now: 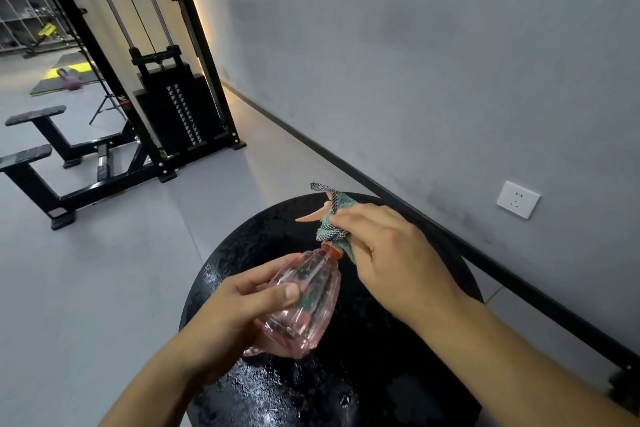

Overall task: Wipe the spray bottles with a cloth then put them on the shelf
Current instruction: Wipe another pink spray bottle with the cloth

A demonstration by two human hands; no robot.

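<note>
A clear pink spray bottle [304, 302] with an orange collar is tilted above a round black table [398, 374]. My left hand [235, 308] grips the bottle's ribbed body, thumb on top. My right hand [391, 253] holds a teal cloth [332, 222] with a checkered edge wrapped round the spray head. Only the peach trigger tip pokes out to the left of the cloth; the rest of the head is hidden. No shelf for the bottles is in view.
A grey wall with a white socket [518, 199] and a black baseboard runs along the right. A black cable weight machine [173, 107] and its bench frame [62, 163] stand at the left on the grey floor. A purple kettlebell [71, 81] lies far back.
</note>
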